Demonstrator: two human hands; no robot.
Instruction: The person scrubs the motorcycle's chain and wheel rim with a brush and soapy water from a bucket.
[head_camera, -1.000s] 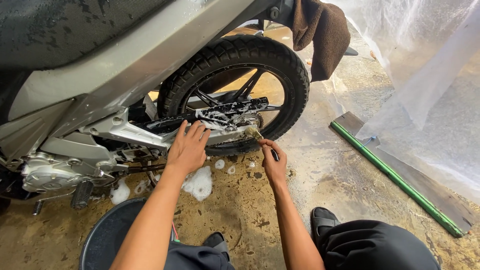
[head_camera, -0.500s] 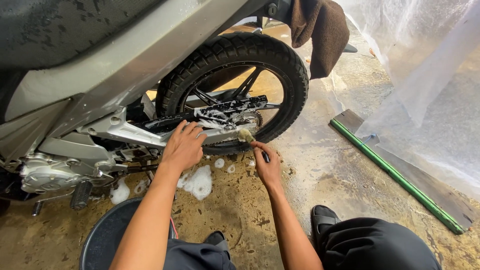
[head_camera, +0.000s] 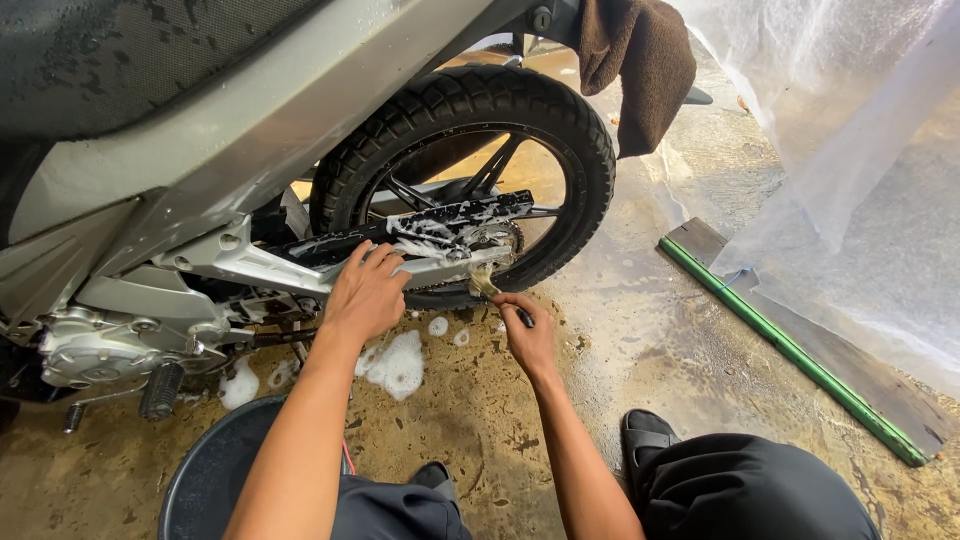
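A motorcycle stands in front of me, its rear wheel (head_camera: 470, 100) and soapy black chain guard (head_camera: 440, 222) at the centre. My left hand (head_camera: 362, 295) rests flat on the silver swingarm (head_camera: 250, 258) below the guard. My right hand (head_camera: 528, 335) grips a small brush (head_camera: 488, 288), whose bristled head touches the underside of the swingarm near the rear sprocket. Foam clings to the chain guard and the brush head.
Blobs of foam (head_camera: 398, 362) lie on the wet concrete floor. A dark round bucket (head_camera: 205, 470) sits at bottom left. A brown cloth (head_camera: 640, 60) hangs off the bike's tail. A green-edged board (head_camera: 800, 345) and clear plastic sheeting (head_camera: 850, 150) lie to the right.
My right hand moved left and up with the brush, from below the tyre to the swingarm by the sprocket. My left hand stayed on the swingarm.
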